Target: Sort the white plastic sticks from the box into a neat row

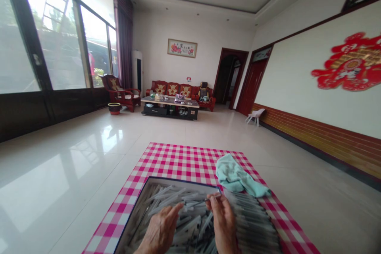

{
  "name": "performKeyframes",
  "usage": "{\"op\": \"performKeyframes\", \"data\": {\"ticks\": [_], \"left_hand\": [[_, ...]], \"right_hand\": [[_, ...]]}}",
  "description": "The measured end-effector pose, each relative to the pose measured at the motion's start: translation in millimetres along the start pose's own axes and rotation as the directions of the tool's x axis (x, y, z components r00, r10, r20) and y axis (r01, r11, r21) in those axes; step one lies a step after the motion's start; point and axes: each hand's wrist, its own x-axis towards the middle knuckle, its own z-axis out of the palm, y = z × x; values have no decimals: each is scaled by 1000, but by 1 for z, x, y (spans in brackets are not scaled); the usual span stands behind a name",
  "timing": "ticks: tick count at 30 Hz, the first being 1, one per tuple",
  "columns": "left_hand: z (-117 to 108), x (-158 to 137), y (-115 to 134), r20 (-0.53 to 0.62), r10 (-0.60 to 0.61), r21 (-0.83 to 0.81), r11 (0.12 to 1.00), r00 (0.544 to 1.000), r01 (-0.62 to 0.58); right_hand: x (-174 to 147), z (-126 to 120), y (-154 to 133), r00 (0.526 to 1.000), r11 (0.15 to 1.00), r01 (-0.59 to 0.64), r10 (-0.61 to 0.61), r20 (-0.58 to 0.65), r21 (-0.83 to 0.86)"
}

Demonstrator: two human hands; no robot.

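In front of me a shallow box (183,181) with a dark blue rim holds a loose heap of translucent plastic tubes (166,197), some with dark parts. Above it my right hand (222,220) is closed, pinching a thin pen-like stick (200,202) that points left. My left hand (160,228) hovers over the heap, thumb and fingers drawn together close to the stick's left end; whether it grips anything is too small to tell. Right of the box lies a neat row of slim translucent pen-like sticks (253,222) with dark ends, partly blurred.
A crumpled mint-green cloth (238,176) lies behind the row of sticks. All this rests on a pink-and-white checked tablecloth (178,158). Farther off are a low coffee table (169,107), a wooden sofa (172,87), an armchair (120,93) and a small white stool (255,116).
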Motion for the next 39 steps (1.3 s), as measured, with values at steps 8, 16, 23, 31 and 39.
{"op": "performKeyframes", "data": {"ticks": [8, 16, 23, 31, 39], "left_hand": [[4, -1, -2, -7, 7, -1, 1000, 1000, -7], [6, -5, 0, -30, 19, -79, 997, 999, -21], [0, 1, 6, 9, 22, -105, 994, 1000, -21], [-6, 4, 13, 118, -69, -78, 994, 991, 78], [-8, 11, 24, 154, -85, 56, 995, 984, 77]], "right_hand": [[-2, 0, -2, 1000, 999, 13, -13, -3, 52], [-8, 7, -4, 991, 999, 31, -28, 132, -18], [-12, 12, 9, 976, 997, 21, -5, 218, -70], [-20, 17, 9, 942, 959, 163, -80, 326, -233], [-15, 19, 22, 928, 994, -60, 88, 361, -88]]}}
